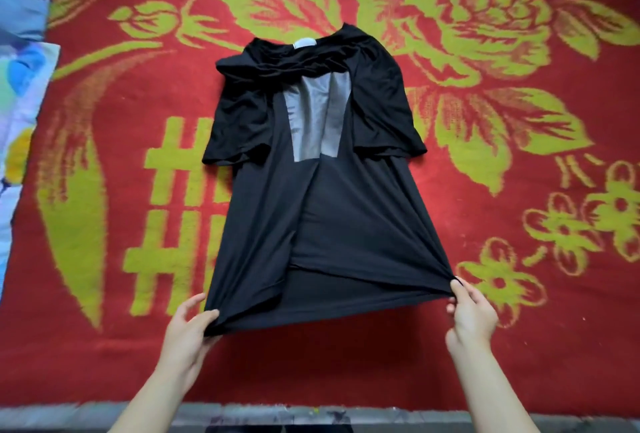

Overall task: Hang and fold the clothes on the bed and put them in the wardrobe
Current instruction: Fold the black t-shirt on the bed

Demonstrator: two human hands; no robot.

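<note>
Black tee (346, 207) lay sides-in on red blanket (138, 356) — left hand (188, 332), right hand (472, 314) each pinched corner of hem (329, 304), taut between them, prob prepping next fold.

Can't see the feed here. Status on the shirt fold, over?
Left hand grips hem corner; right hand pinches the other. Black T-shirt on red blanket, sides folded in. Nothing in the way.
</note>
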